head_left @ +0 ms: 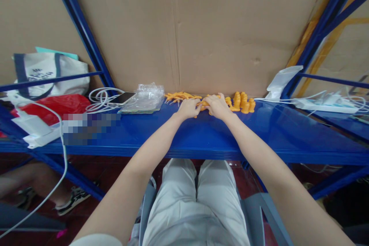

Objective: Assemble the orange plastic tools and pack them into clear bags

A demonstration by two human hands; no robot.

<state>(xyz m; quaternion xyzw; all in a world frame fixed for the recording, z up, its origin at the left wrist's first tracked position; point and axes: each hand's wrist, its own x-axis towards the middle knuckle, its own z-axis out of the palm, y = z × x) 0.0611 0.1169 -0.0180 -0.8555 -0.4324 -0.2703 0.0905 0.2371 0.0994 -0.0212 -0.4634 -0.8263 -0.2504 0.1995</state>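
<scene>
- Pale trousers (198, 207) fill the near foreground, the person seated in a grey chair (255, 217), with both bare arms stretched forward over a blue table (213, 138).
- Left hand (188, 108) and right hand (218, 105) sit close together near the back of the table, fingers bent over orange pieces (205, 103) lying between them; whether either hand is clamped on a piece cannot be told, since the fingers cover much of them.
- Just left of the left hand, a loose heap (179, 95) of slender orange parts lies flat, with thin, pale curls showing at its front edge.
- Just right of the right hand, stubby orange figures (236, 100) stand upright in a small cluster, their details too small to make out.
- Farther left on the table are a clear plastic bag (148, 98), a dark phone (124, 97) beside it, and a coiled white cable (99, 98).
- Toward the left end lie a red bag (62, 107) and a white power strip (44, 136), with a tote (73, 73) behind them.
- On the right, a white packet (282, 82) leans near a blue post (319, 34), and another strip (325, 105) lies among cables.
- Brown cardboard (221, 34) forms the wall behind the table.
- Below, at left, another person's leg and dark shoe (75, 199) show.
</scene>
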